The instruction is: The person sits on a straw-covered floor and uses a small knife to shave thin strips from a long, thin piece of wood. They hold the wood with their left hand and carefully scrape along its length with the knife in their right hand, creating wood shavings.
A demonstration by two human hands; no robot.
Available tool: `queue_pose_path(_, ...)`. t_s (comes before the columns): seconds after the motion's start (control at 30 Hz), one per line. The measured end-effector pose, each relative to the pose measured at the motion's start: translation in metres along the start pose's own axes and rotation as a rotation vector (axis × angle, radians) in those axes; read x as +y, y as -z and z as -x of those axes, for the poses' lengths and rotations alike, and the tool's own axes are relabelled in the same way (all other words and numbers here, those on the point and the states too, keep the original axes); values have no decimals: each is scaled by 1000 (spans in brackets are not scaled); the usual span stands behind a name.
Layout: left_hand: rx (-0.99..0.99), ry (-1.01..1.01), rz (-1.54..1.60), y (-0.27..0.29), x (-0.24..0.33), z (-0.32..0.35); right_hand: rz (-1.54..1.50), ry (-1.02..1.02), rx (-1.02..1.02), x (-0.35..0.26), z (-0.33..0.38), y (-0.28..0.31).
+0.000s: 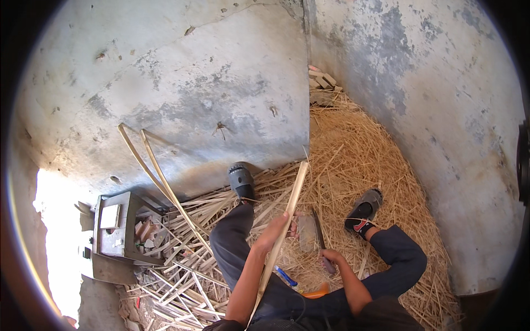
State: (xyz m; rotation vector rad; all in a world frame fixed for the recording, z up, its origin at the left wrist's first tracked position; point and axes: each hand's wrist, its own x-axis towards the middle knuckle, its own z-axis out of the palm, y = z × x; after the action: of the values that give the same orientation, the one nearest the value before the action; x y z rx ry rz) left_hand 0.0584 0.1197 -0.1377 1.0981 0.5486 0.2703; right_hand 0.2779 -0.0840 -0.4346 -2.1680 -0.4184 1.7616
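My left hand (274,230) is closed around a long, pale bamboo strip (297,187), which slants from my lap up toward the wall corner. To its right, my right hand (330,257) grips the handle of a knife (318,230) with a long dark blade pointing away from me. Blade and strip are apart. A grey stone block (307,236) lies on the floor between the two hands. Closer to my lap are a blue tool (286,277), its kind unclear, and an orange object (317,291) partly covered by my trousers.
Straw-like shavings (359,149) cover the floor ahead and right. Split strips (182,270) lie heaped at left, beside a grey box-like stand (117,229) holding rubble. Two long strips (160,176) lean on the wall (182,94). Bricks (323,80) sit in the corner. My shoes flank the work.
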Motion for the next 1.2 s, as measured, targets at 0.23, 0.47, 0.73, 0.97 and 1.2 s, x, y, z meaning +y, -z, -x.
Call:
queue_pose_path(0.23, 46, 67, 211, 17, -46, -9, 73, 220, -3, -63, 104, 69)
queue_pose_path(0.47, 1, 35, 236, 8, -45, 8, -531, 506, -226, -85, 197, 108)
queue_pose_path(0.73, -140, -47, 41, -34, -9, 46, -847, 971, 222, -223, 252, 74)
queue_pose_path(0.97, -98, 119, -328, -11, -14, 100, -905, 1086, 259, -260, 256, 77)
queue_pose_path(1.2, -188, 264, -357, 13, -49, 210, -1030, 1150, 303, -285, 312, 99)
